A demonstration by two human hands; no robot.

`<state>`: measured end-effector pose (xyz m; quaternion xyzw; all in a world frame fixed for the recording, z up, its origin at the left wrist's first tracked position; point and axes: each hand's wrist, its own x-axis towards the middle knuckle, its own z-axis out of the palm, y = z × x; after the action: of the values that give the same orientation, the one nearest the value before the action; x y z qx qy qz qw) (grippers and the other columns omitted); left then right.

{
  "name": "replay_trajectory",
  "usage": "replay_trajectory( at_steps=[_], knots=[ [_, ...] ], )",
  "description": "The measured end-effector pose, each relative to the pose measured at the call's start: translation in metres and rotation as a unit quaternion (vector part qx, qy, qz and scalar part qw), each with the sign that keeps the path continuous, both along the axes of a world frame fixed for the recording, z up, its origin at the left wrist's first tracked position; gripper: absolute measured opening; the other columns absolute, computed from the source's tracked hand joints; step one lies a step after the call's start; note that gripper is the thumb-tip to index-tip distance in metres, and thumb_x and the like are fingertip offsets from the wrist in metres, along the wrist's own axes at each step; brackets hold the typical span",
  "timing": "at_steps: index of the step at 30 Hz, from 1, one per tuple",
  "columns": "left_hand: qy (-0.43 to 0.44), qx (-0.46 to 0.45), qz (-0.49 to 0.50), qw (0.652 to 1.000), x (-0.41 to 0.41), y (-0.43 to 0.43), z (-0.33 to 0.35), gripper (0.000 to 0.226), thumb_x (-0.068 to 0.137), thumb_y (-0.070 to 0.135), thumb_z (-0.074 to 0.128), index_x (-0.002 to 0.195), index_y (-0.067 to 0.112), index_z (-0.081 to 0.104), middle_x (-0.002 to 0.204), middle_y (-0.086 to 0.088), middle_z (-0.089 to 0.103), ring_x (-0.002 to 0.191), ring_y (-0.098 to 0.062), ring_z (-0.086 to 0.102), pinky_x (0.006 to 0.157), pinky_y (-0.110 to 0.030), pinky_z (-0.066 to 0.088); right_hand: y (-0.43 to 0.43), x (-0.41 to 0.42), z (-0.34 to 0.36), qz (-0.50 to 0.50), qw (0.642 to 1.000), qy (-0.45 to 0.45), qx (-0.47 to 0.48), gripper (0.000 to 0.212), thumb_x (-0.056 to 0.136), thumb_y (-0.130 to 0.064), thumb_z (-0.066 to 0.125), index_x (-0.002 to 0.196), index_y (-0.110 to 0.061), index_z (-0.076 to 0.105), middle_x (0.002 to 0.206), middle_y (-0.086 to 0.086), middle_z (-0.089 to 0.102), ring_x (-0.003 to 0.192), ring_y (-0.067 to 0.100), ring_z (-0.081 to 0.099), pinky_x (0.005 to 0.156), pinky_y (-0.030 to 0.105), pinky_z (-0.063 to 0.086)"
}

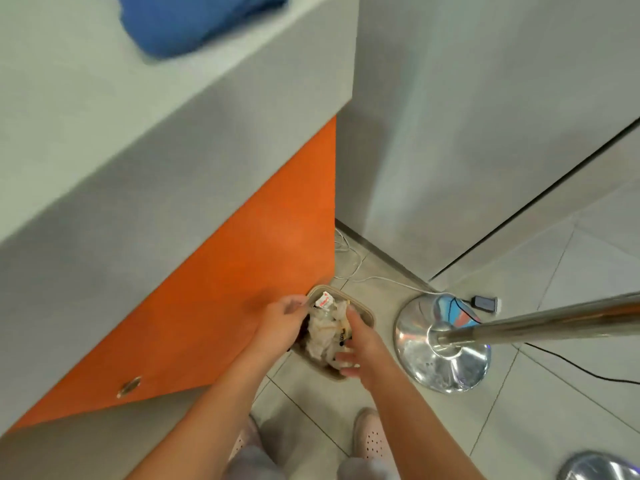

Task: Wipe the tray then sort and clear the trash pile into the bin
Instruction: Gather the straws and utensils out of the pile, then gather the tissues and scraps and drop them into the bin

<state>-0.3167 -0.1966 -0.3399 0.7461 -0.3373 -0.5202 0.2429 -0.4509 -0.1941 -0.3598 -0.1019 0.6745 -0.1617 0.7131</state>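
A: Obs. 1, head view, looking steeply down. Where is the bin?

B: On the tiled floor, tucked against the lower corner of the orange panel of the counter. Small, tan rim, rectangular with rounded corners. It is filled with crumpled white paper trash; one scrap with red print lies at the far end.

A: Hands?

B: Both reach down over the bin. Left hand is at the bin's left rim, fingers curled inward; whether they grip the rim or some of the trash I cannot tell, the frame is blurred there. Right hand is at the near right side, fingers spread and loose, gripping nothing, fingertips over the paper.

A: Surroundings?

B: Blue cloth lies on the counter top, upper left. A chrome stanchion base stands just right of the bin, its pole running out of frame to the right. White cable trails along the floor behind the bin. Two pale perforated shoes show at bottom.
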Motion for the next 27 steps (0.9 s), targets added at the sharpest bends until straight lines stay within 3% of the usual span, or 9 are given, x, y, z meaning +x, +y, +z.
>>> replay_trajectory(
  at_steps=[2,5,8,12,21,27],
  knots=[
    [-0.004,-0.043,0.016,0.999,0.004,0.018,0.058,0.022,0.095,0.016,0.053,0.115,0.014,0.061,0.107,0.007,0.058,0.099,-0.005,0.051,0.076,-0.011,0.037,0.004,0.009,0.049,-0.007,0.998,0.006,-0.069,0.038,0.096,-0.045,0.044,0.117,-0.014,0.054,0.096,0.005,0.057,0.074,0.018,0.056,0.059,0.028,0.043],
    [-0.003,-0.137,0.058,0.989,0.016,0.051,0.144,0.016,0.092,0.014,0.058,0.104,0.020,0.066,0.103,0.014,0.063,0.095,0.001,0.057,0.082,-0.008,0.044,0.019,0.029,0.128,-0.014,0.982,-0.019,-0.187,0.022,0.096,-0.030,0.050,0.105,-0.012,0.060,0.088,0.005,0.063,0.071,0.016,0.060,0.055,0.025,0.044],
    [0.006,-0.215,0.099,0.972,0.031,0.089,0.226,0.019,0.089,0.013,0.060,0.089,0.030,0.068,0.095,0.012,0.070,0.095,-0.002,0.063,0.086,-0.011,0.044,0.039,0.052,0.211,-0.007,0.944,-0.065,-0.324,0.018,0.096,-0.023,0.052,0.088,-0.013,0.065,0.072,0.003,0.063,0.059,0.013,0.056,0.051,0.022,0.042],
    [-0.030,-0.291,0.130,0.947,0.067,0.131,0.314,0.024,0.092,0.008,0.054,0.090,0.026,0.069,0.085,0.006,0.073,0.089,-0.007,0.067,0.085,-0.019,0.050,0.049,0.090,0.300,0.067,0.885,-0.110,-0.448,0.020,0.095,-0.011,0.050,0.085,-0.003,0.065,0.060,0.002,0.059,0.050,0.011,0.053,0.048,0.021,0.041],
    [-0.103,-0.317,0.316,0.888,0.205,0.190,0.375,0.022,0.092,0.009,0.053,0.092,0.023,0.070,0.082,0.001,0.072,0.081,-0.011,0.068,0.081,-0.036,0.053,0.050,0.223,0.380,0.222,0.835,-0.125,-0.489,0.015,0.092,-0.015,0.055,0.088,-0.009,0.069,0.069,0.004,0.061,0.056,0.016,0.055,0.052,0.026,0.044],
    [-0.181,-0.293,0.378,0.859,0.299,0.218,0.370,0.018,0.090,0.012,0.058,0.089,0.027,0.068,0.091,0.008,0.070,0.087,-0.006,0.063,0.080,-0.025,0.049,0.060,0.322,0.380,0.325,0.783,-0.082,-0.525,0.005,0.088,-0.021,0.062,0.090,-0.022,0.067,0.080,0.002,0.066,0.062,0.013,0.062,0.057,0.023,0.047]
  ],
)
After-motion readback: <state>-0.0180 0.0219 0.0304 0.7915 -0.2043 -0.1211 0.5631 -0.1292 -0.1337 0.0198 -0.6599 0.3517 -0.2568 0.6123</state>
